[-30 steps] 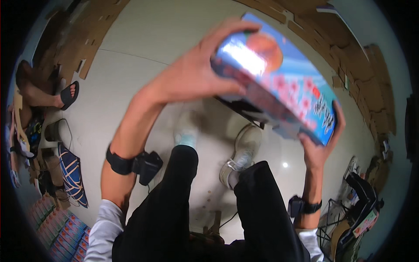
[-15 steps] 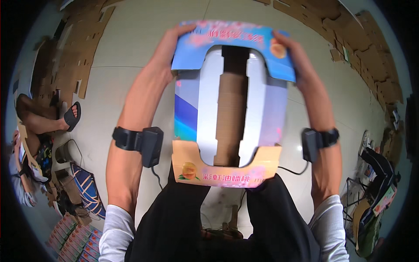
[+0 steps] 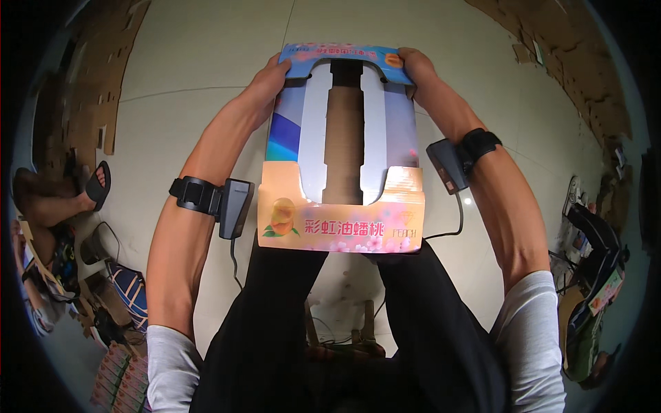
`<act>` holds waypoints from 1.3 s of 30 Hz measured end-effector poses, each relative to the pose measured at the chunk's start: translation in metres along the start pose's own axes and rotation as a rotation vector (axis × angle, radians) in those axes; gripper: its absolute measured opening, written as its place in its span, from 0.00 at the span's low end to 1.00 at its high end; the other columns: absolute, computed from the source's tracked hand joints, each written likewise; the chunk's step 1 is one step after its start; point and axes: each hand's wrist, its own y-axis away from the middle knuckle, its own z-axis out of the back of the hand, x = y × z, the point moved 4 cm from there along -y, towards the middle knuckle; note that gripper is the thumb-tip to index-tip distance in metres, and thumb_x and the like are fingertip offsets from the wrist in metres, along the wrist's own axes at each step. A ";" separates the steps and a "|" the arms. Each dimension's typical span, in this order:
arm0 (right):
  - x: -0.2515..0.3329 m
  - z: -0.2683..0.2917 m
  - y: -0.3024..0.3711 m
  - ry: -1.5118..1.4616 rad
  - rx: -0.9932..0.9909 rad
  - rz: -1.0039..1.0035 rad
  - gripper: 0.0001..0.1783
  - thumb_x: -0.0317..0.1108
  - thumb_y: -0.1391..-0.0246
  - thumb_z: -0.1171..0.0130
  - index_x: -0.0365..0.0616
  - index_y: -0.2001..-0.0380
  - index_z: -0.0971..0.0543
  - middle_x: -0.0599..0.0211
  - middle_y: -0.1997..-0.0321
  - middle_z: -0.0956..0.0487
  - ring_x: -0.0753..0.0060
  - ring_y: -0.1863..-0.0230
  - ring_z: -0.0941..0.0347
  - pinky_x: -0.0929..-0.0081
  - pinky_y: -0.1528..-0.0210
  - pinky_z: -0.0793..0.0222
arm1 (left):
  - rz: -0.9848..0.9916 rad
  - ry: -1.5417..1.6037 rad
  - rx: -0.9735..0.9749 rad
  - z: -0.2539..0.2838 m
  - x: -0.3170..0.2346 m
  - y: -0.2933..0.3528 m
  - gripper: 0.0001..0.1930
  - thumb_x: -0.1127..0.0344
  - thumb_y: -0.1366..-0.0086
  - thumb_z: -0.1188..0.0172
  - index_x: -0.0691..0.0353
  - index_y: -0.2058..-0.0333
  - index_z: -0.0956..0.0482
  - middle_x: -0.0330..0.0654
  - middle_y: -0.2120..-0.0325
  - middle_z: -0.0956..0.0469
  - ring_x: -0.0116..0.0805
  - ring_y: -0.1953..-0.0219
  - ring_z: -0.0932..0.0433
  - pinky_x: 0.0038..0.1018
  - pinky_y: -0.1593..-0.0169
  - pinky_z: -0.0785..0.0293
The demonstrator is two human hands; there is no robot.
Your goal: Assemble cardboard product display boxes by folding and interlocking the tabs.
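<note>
A cardboard fruit box [image 3: 344, 230] is held out in front of me above my knees. Its near end is orange and pink with a peach picture, its far end is blue, and its sides show purple and blue. Through the long opening in its top, between white flaps, brown cardboard shows inside. My left hand [image 3: 270, 81] is closed on the far left corner, fingers partly hidden behind it. On the far right corner my right hand [image 3: 417, 70] grips the blue end, its fingertips partly hidden by the panel. Black strapped devices sit on both forearms.
Flattened brown cardboard [image 3: 103, 82] lies at the far left, with more cardboard [image 3: 578, 76] at the far right. Another person's sandalled foot [image 3: 100, 186] is at the left. Small printed cartons [image 3: 124, 378] are stacked lower left. A dark folding chair [image 3: 585, 275] stands at the right.
The box has come nearer and slightly left, and its orange near end has tipped up into fuller view. Both hands have stayed on its far corners, and the right arm has swung inward.
</note>
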 end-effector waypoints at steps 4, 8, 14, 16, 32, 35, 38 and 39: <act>-0.009 0.012 0.004 0.253 -0.291 0.122 0.20 0.41 0.35 0.49 0.37 0.52 0.17 0.45 0.53 0.14 0.49 0.51 0.16 0.58 0.46 0.23 | -0.118 -0.042 -0.084 -0.005 -0.001 0.004 0.28 0.54 0.18 0.58 0.58 0.26 0.43 0.51 0.37 0.28 0.40 0.37 0.28 0.39 0.32 0.34; 0.007 0.014 0.015 0.514 -0.387 0.311 0.21 0.42 0.35 0.50 0.37 0.53 0.16 0.42 0.51 0.14 0.45 0.49 0.16 0.55 0.45 0.23 | -0.016 0.004 -0.159 -0.003 0.003 0.012 0.27 0.53 0.18 0.58 0.60 0.28 0.38 0.51 0.39 0.26 0.40 0.39 0.26 0.38 0.33 0.32; 0.019 0.017 0.023 0.559 -0.265 0.197 0.25 0.49 0.36 0.46 0.35 0.55 0.18 0.43 0.58 0.14 0.46 0.55 0.15 0.55 0.49 0.22 | 0.014 0.330 -0.052 -0.001 0.007 0.025 0.27 0.49 0.18 0.56 0.64 0.32 0.33 0.50 0.41 0.25 0.41 0.42 0.25 0.39 0.35 0.30; 0.015 0.018 0.027 0.541 -0.150 0.152 0.25 0.50 0.35 0.45 0.35 0.61 0.18 0.50 0.68 0.15 0.57 0.69 0.16 0.61 0.62 0.21 | 0.019 0.321 -0.054 -0.002 0.011 0.029 0.29 0.48 0.18 0.56 0.67 0.33 0.32 0.49 0.40 0.25 0.39 0.42 0.25 0.38 0.34 0.31; 0.019 0.020 0.048 0.511 0.027 0.055 0.29 0.59 0.29 0.45 0.47 0.76 0.25 0.77 0.83 0.33 0.81 0.84 0.39 0.79 0.79 0.36 | -0.152 -0.110 -0.128 0.024 0.011 0.017 0.16 0.54 0.23 0.43 0.60 0.53 0.18 0.29 0.71 0.28 0.21 0.67 0.32 0.25 0.53 0.31; 0.019 0.019 0.042 0.403 0.092 0.052 0.29 0.60 0.28 0.48 0.46 0.73 0.23 0.76 0.82 0.31 0.81 0.83 0.37 0.78 0.79 0.34 | -0.137 -0.107 -0.166 0.023 0.012 0.017 0.16 0.54 0.24 0.40 0.61 0.51 0.19 0.29 0.71 0.27 0.21 0.66 0.30 0.25 0.53 0.30; 0.015 0.018 0.036 0.474 0.091 0.046 0.30 0.60 0.27 0.50 0.43 0.70 0.22 0.74 0.81 0.30 0.81 0.84 0.36 0.78 0.80 0.35 | -0.122 -0.104 -0.210 0.019 0.016 0.015 0.21 0.54 0.26 0.37 0.60 0.42 0.24 0.32 0.70 0.24 0.23 0.65 0.29 0.26 0.52 0.29; 0.014 0.015 0.035 0.512 0.103 0.107 0.30 0.59 0.26 0.51 0.40 0.66 0.23 0.66 0.78 0.25 0.72 0.80 0.29 0.72 0.75 0.30 | -0.106 -0.102 -0.252 0.018 0.019 0.014 0.25 0.54 0.26 0.36 0.60 0.38 0.28 0.34 0.70 0.23 0.24 0.65 0.29 0.27 0.52 0.29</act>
